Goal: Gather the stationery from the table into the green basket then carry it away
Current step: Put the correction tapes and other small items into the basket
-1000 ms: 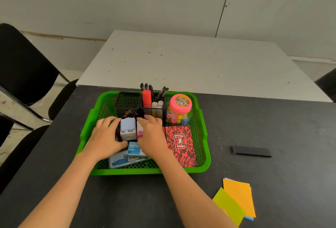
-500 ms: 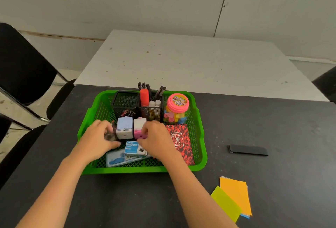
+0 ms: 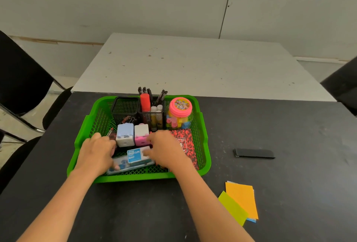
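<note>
Both hands are sitting inside the green basket (image 3: 205, 145) on the black table (image 3: 289, 183), left hand (image 3: 96, 152) and right hand (image 3: 166, 149) flanking the blue clip box (image 3: 135, 154), grip unclear from blur, sticky notes (image 3: 241, 200) lying outside.

A dark surface (image 3: 289, 193) carries a green basket (image 3: 203, 139) at left of centre, near its far edge. To the right of the basket, well apart, lies a flat black bar (image 3: 254, 153). Nearer and right of the basket sits a small stack of paper notes (image 3: 242, 199), orange on top, yellow-green beside it. A white surface (image 3: 193, 64) adjoins the far edge.
</note>
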The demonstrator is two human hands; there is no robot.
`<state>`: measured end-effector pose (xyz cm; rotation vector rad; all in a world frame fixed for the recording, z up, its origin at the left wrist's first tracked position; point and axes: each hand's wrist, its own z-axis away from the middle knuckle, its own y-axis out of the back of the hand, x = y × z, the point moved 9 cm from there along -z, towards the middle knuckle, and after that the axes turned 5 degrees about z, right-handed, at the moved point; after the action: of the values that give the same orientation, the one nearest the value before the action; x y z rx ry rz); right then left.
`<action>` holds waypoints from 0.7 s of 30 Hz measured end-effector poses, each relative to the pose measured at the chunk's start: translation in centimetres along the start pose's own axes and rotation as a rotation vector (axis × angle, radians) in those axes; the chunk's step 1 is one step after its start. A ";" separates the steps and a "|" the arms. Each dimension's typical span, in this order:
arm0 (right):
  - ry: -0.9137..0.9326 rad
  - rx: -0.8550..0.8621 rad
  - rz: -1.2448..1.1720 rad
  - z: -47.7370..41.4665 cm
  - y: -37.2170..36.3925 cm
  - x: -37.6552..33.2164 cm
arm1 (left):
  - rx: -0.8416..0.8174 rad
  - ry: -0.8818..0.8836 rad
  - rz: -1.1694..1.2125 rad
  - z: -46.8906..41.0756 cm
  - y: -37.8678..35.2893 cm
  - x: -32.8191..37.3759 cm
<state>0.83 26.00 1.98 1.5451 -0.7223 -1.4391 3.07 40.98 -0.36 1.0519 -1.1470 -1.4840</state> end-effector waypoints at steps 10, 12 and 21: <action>-0.840 0.044 0.077 11.3 3.8 23.6 | 0.167 -0.040 0.530 1.6 2.7 4.9; -0.776 0.003 0.132 12.0 2.4 24.3 | 0.167 -0.085 0.615 2.1 2.9 7.1; -0.448 0.585 0.016 9.0 10.2 17.1 | 0.282 -0.150 1.010 2.1 5.4 11.2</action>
<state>-3.66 4.68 3.57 1.6365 -1.5256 -1.6736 -0.04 29.73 4.42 0.3829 -1.6797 -0.6057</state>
